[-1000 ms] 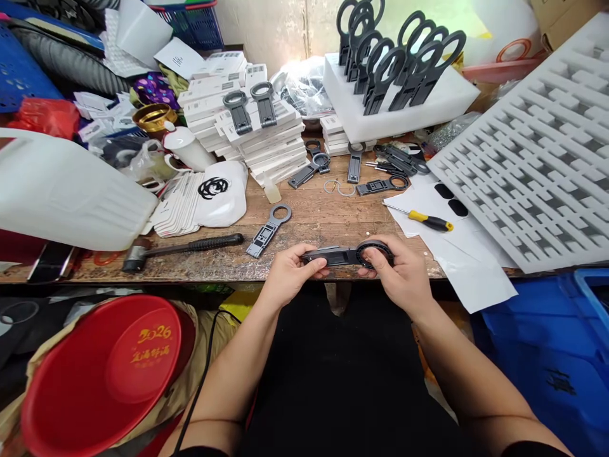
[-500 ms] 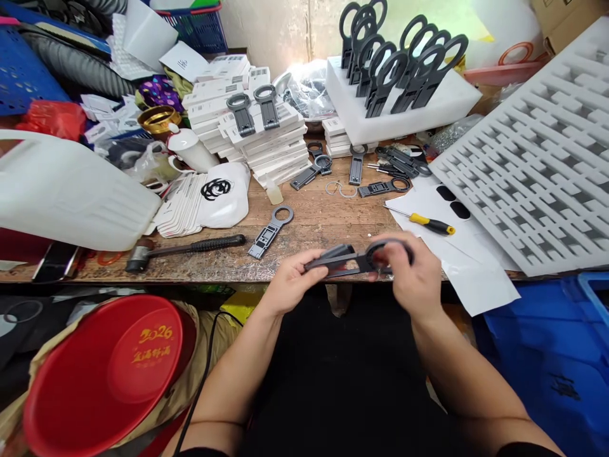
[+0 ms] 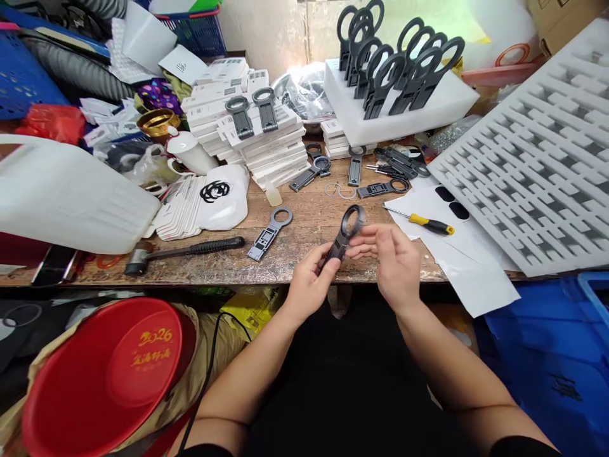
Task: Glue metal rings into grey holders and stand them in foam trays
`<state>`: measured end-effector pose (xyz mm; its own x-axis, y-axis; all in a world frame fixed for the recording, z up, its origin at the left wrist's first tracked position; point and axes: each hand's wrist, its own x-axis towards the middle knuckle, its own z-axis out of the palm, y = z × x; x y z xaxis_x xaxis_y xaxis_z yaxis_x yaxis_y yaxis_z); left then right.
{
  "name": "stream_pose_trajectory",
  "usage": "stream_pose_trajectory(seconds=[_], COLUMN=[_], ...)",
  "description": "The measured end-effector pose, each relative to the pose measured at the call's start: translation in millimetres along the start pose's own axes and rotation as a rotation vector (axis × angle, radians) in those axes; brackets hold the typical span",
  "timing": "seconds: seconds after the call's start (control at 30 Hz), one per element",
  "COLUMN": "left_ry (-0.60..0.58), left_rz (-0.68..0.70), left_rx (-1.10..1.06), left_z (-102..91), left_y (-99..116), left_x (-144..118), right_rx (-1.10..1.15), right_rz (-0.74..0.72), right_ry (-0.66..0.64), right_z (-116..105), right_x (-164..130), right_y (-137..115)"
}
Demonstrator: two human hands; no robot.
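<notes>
Here my left hand [image 3: 309,285] pinches a dark ring-headed bracket [image 3: 345,233] upright; my right hand [image 3: 392,263], fingers loose, hovers beside. That light pinch could let it drop.

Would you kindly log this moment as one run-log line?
left hand: grips ring stand base | right hand: open beside ring | stand: tilted above workbench

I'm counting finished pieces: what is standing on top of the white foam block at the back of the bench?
On the white foam block stand dark ring-topped holders, upright in a tight cluster. Their rings overlap, so an exact count is not possible, and their feet are hidden where they enter the foam.
</notes>
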<state>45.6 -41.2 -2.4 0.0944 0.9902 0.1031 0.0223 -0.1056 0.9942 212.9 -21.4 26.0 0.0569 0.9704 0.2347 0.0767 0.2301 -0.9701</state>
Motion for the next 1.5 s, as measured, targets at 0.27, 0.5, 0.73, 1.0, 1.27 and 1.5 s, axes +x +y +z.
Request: stream_pose_trajectory(seconds=[0.27, 0.5, 0.73, 1.0, 1.27, 1.5], left_ry=[0.032, 0.031, 0.086, 0.161, 0.173, 0.131], left_rz=[-0.403, -0.388, -0.293, -0.227, -0.327, -0.380], left_rx=[-0.651, -0.640, -0.596, -0.497, -0.573, -0.672], left_z=[2.3, 12.5, 19.2, 18.2, -1.6, 4.6], left_y=[3, 4, 2, 8, 0, -10], left_x=[6, 3, 2, 10, 32, 12], right_rx=[-0.540, -0.484, -0.533, -0.567, -0.571, -0.417], right_rz=[-0.593, -0.542, -0.556, -0.668, -0.940, -0.675], right_ry=[-0.137, -0.267, -0.323, -0.270, -0.246, -0.138], right_z=[16, 8, 0, 6, 22, 20], right_x=[-20, -7, -17, -36, -67, -26], right_y=[0, -15, -15, -15, -3, 4])
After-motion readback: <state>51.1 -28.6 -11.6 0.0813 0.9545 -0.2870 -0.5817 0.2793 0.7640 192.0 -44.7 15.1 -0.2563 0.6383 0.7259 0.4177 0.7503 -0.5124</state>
